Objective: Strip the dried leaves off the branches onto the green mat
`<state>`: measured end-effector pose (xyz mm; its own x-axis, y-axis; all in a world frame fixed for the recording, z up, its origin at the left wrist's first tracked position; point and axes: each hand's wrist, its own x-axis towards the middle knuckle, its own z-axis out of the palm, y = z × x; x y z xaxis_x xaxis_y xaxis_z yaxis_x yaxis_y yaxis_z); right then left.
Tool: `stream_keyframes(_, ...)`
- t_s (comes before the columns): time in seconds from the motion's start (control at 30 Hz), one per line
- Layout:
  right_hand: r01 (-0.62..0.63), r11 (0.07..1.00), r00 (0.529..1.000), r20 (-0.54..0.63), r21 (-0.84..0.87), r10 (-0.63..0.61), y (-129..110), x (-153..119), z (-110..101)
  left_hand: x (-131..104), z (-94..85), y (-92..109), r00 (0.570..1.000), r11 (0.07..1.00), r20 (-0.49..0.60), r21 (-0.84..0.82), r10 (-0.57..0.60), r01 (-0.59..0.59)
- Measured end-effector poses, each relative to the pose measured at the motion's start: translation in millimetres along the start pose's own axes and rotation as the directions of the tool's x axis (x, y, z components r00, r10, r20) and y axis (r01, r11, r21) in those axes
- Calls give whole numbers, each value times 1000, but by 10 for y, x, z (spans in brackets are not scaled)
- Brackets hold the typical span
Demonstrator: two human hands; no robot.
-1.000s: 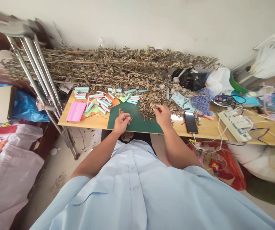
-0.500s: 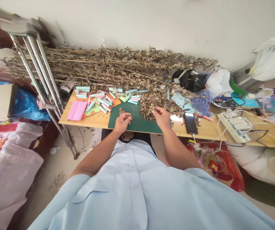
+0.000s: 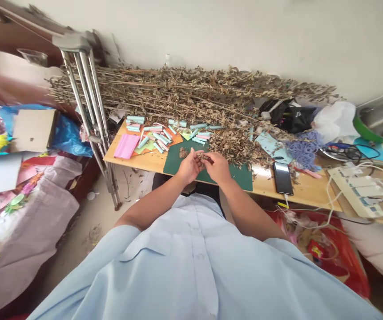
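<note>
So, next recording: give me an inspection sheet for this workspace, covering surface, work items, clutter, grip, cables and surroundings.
Surface: wooden table, green mat at its front edge.
Job's things: a pile of dry leaves lies partly on the mat; a small clump sits just beyond the left hand.
Clutter: blue and pink rolls mostly left of the pile; phone and purple tangle to its right.
Grip: left hand and right hand meet over the mat, dry bits at their fingers; which one grips them is unclear.
Cables: white cable at the phone; others at a power strip.
Surroundings: metal crutches at left, dried stalks along the wall.
</note>
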<state>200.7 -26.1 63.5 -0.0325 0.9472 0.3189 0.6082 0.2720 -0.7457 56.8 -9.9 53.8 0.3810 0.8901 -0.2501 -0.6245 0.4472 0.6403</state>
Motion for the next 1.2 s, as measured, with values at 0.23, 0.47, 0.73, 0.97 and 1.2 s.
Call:
stream_keyframes(0.23,110,993,984,149,-53,-101,-130,-107,37,-42,-90,14,997,995,-71,-100,-25,18)
stream_keyframes(0.47,-10,992,993,114,130,-5,-16,-167,102,-76,-193,15,984,980,-168,-199,-56,22)
stream_keyframes(0.73,-64,990,996,-45,128,71,-48,-179,70,-184,-193,34,993,995,-118,-98,-27,15)
stream_keyframes(0.97,-150,981,989,35,122,147,-5,-135,65,-193,-217,7,997,989,-72,142,-42,51)
stream_keyframes(1.2,-200,969,977,99,144,187,40,-67,104,-164,-232,86,997,898,-76,435,-35,65)
